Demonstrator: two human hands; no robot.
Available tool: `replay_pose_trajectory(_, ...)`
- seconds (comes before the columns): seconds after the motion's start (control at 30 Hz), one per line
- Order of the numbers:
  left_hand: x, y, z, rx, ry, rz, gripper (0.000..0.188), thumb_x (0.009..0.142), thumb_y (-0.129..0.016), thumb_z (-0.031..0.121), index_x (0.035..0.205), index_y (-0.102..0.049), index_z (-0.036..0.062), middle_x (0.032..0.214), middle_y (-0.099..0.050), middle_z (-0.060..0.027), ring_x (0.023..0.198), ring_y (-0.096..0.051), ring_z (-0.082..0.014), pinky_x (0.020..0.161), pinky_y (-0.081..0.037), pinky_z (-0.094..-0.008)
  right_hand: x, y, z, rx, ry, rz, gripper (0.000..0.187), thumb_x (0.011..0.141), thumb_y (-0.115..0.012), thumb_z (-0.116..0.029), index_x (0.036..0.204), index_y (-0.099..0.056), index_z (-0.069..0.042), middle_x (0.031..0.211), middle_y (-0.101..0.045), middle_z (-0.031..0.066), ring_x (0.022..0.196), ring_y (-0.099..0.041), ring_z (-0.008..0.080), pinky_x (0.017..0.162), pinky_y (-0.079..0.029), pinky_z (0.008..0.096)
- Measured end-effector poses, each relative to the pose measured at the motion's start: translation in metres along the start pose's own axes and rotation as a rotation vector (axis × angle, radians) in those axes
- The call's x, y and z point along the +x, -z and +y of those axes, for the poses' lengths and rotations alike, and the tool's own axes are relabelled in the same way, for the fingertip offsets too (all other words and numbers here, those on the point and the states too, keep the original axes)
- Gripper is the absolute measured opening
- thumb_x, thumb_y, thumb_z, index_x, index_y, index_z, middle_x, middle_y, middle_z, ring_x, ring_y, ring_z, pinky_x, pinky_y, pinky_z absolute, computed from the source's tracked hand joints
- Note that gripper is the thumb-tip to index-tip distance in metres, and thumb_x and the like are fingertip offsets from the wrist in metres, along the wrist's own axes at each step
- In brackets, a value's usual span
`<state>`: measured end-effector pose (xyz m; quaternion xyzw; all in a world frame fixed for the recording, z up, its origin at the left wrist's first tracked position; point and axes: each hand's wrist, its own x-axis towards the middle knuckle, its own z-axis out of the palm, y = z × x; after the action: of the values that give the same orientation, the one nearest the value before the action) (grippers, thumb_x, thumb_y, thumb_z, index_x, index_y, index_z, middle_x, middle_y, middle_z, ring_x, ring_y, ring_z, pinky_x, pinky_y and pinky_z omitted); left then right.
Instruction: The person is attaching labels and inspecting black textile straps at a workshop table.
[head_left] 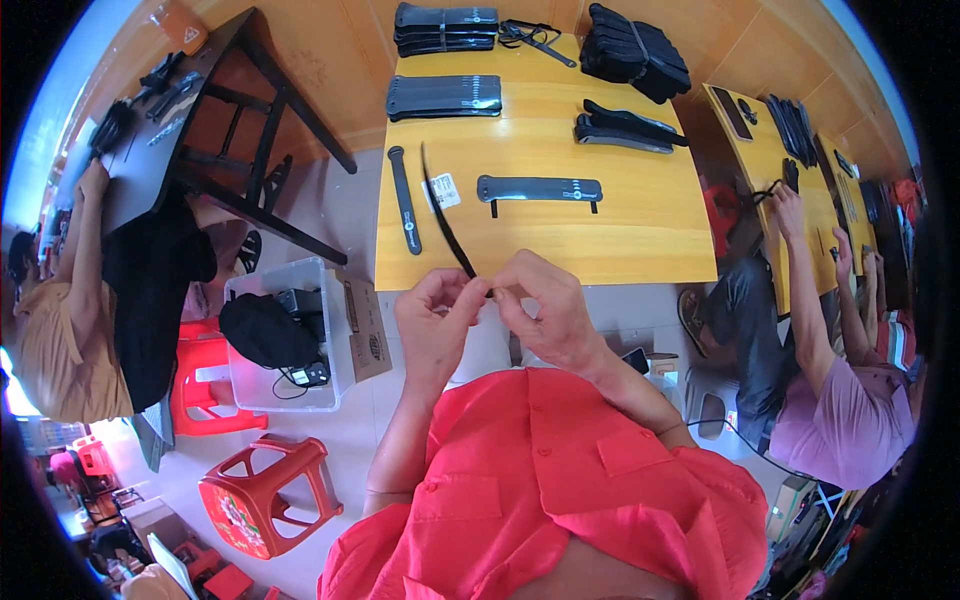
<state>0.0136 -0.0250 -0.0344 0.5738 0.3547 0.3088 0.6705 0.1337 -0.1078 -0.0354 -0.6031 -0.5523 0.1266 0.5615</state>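
Note:
A thin black strap, seen almost edge-on, curves up from my fingers over the near edge of the yellow wooden table. My left hand pinches its lower end between thumb and fingers. Right beside it, my right hand is closed on the same end; the fingertips of both hands nearly meet there. Beyond my hands, a flat dark strap lies crosswise with two short black tabs sticking out below it. Another flat strap lies lengthwise at the left, and a small white printed label is partly behind the held strap.
Strap stacks and a bundle of black straps stand at the table's back. A clear plastic bin and a red stool are on the floor at left. Co-workers sit at a dark table and yellow tables.

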Motion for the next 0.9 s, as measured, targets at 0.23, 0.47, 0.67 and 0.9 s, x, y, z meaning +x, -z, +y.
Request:
replay_pose_trajectory(0.23, -0.014, 0.009, 0.013, 0.358, -0.233, -0.037, 0.025, 0.077, -0.072, 0.012, 0.070, -0.050, 0.0015, 0.059, -0.050, -0.0001, 0.052, -0.042, -0.0047, 0.046, -0.035, -0.0203, -0.007, -0.005, -0.004, 0.402, -0.426, -0.057, 0.002, 0.082, -0.055, 0.002, 0.082, -0.053, 0.003, 0.077, -0.056, 0.0057, 0.071, -0.057, 0.0096, 0.064, -0.052, 0.0238)
replay_pose_trajectory(0.47, -0.022, 0.010, 0.025, 0.473, -0.140, -0.132, 0.022, 0.081, -0.066, 0.013, 0.074, -0.048, 0.0002, 0.058, -0.048, -0.0033, 0.056, -0.043, -0.0086, 0.051, -0.036, -0.0243, -0.010, -0.001, -0.013, 0.621, -0.518, -0.107, 0.004, 0.086, -0.051, 0.001, 0.086, -0.053, 0.004, 0.081, -0.054, 0.0033, 0.074, -0.055, 0.0070, 0.067, -0.052, 0.0224)
replay_pose_trajectory(0.67, -0.030, 0.011, 0.038, 0.596, -0.145, -0.283, 0.029, 0.086, -0.060, 0.021, 0.077, -0.044, -0.0002, 0.060, -0.049, -0.0148, 0.053, -0.046, -0.0266, 0.052, -0.038, -0.0340, -0.015, 0.004, -0.027, 0.583, -0.428, -0.157, 0.004, 0.087, -0.051, 0.000, 0.085, -0.053, 0.003, 0.080, -0.054, 0.0031, 0.072, -0.054, 0.0065, 0.063, -0.049, 0.0203)
replay_pose_trajectory(0.9, -0.038, 0.007, 0.030, 0.642, -0.224, -0.285, 0.021, 0.089, -0.051, 0.016, 0.078, -0.045, -0.0003, 0.063, -0.051, -0.0191, 0.059, -0.050, -0.0383, 0.054, -0.039, -0.0387, -0.024, 0.000, -0.032, 0.517, -0.440, -0.113, 0.001, 0.085, -0.051, 0.002, 0.085, -0.052, 0.003, 0.080, -0.051, 0.0043, 0.070, -0.056, 0.0097, 0.062, -0.049, 0.0217)
